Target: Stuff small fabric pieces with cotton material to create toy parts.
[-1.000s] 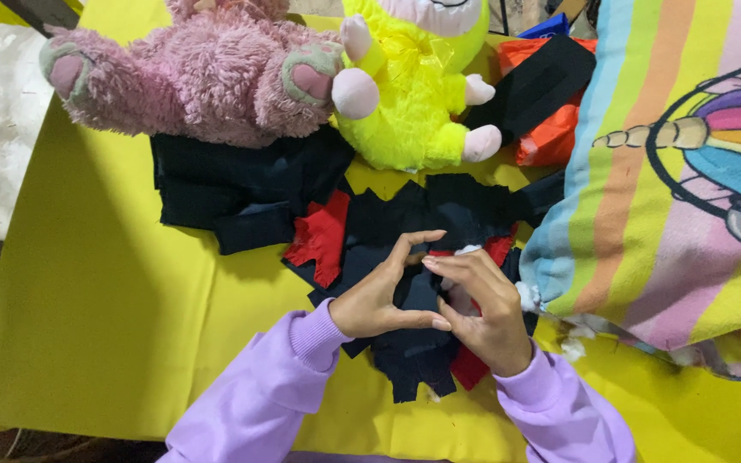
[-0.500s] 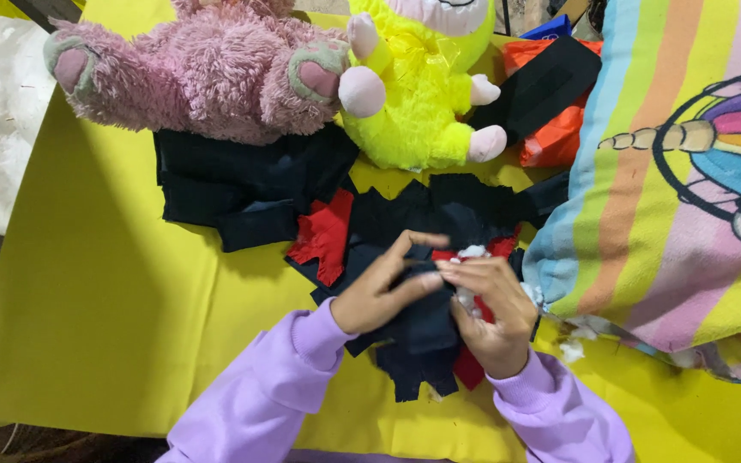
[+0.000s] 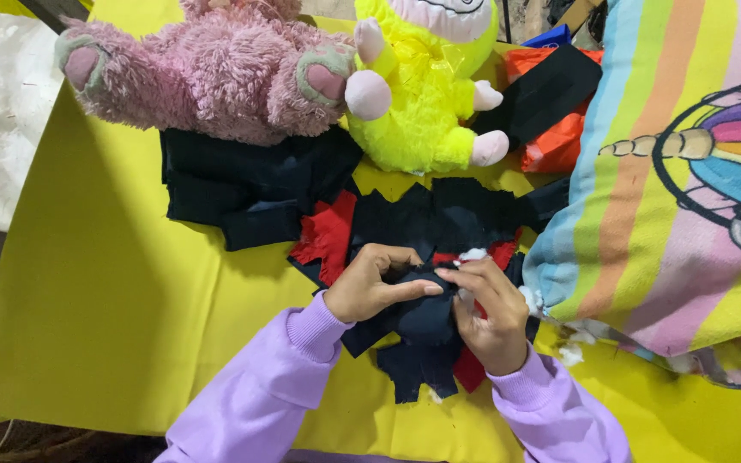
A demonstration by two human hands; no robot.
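Both hands work at the near centre of the table, which is covered in yellow cloth. The left hand has its fingers curled and its thumb extended to the right, pinching the dark navy fabric piece from the left. The right hand grips the same piece from the right, fingers bent over its upper edge and closed on the cloth. The two hands meet over the piece, fingertips nearly touching. Both sleeves are lilac.

The dark navy fabric piece has jagged, pointed edges and a red fabric layer showing beneath it on the left and near sides. A tuft of white stuffing sits just beyond the right hand's fingertips; whether it comes out of the piece itself cannot be determined. More white scraps lie to the right, beside the striped pillow.

On the far side, a pink plush toy lies on a folded dark cloth. A yellow plush toy lies right of it, touching it. An orange and black bundle sits further right.
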